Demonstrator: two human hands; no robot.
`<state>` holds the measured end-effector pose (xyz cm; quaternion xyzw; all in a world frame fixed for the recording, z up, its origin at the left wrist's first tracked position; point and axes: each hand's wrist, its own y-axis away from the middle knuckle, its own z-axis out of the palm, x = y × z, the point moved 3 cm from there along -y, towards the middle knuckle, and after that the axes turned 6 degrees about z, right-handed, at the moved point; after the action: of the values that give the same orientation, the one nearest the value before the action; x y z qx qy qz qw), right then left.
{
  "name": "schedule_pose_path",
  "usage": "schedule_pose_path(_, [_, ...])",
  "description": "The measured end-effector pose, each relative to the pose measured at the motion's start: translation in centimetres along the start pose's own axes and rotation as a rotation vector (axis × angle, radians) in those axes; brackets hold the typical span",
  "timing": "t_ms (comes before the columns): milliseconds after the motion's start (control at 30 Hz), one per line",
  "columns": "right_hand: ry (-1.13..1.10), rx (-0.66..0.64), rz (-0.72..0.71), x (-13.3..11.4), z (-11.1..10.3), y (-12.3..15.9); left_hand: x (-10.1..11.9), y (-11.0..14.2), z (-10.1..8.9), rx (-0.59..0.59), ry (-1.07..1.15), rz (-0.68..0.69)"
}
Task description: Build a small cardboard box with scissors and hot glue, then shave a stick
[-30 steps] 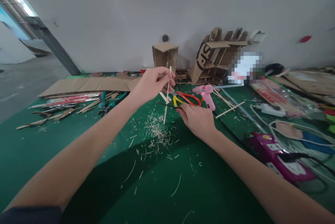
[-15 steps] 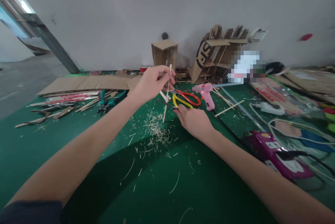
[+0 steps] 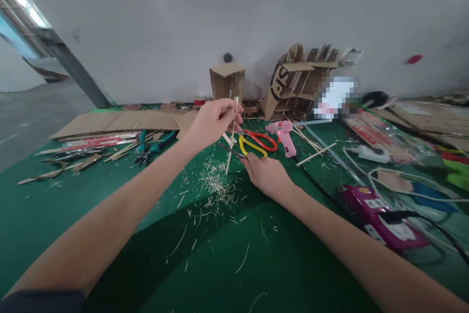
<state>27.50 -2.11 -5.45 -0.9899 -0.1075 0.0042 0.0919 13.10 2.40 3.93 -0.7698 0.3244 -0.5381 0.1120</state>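
Note:
My left hand (image 3: pixel 219 118) pinches a thin wooden stick (image 3: pixel 230 154) near its top. The stick stands almost upright, its lower end over a heap of curly wood shavings (image 3: pixel 217 182). In my closed right hand (image 3: pixel 269 172) is a knife (image 3: pixel 230 150), its thin dark blade pointing left across the stick's lower half. Most of the knife's handle is hidden by the fingers. Whether the blade touches the stick, I cannot tell. Just behind the right hand lie scissors (image 3: pixel 252 147) with one yellow and one red handle.
A pink glue gun (image 3: pixel 285 136) stands right of the scissors, its cord running to a purple power strip (image 3: pixel 384 218). Teal-handled pliers (image 3: pixel 152 146) and flat cardboard (image 3: pixel 120 122) lie left. Cardboard boxes (image 3: pixel 227 82) stand along the wall. Loose sticks (image 3: pixel 315 154) lie at right.
The camera view has tilted up slightly, showing more of the wall's top. Both hands keep their grips, with the knife blade still crossing the stick's lower half.

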Motion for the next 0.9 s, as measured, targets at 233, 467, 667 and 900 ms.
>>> schedule_pose_path(233, [0.049, 0.007, -0.115, -0.33, 0.63, 0.20, 0.28, 0.29, -0.12, -0.010, -0.002, 0.023])
schedule_pose_path(467, [0.054, 0.127, -0.028, 0.19, 0.80, 0.49, 0.82, 0.42, -0.40, -0.036, 0.010, 0.008])
schedule_pose_path(667, [0.107, 0.139, 0.046, 0.46, 0.38, 0.42, 0.34, 0.26, -0.46, -0.035, 0.011, 0.014])
schedule_pose_path(900, [0.104, 0.033, -0.089, -0.25, 0.94, 0.02, 0.34, 0.14, -0.90, -0.022, 0.000, -0.003])
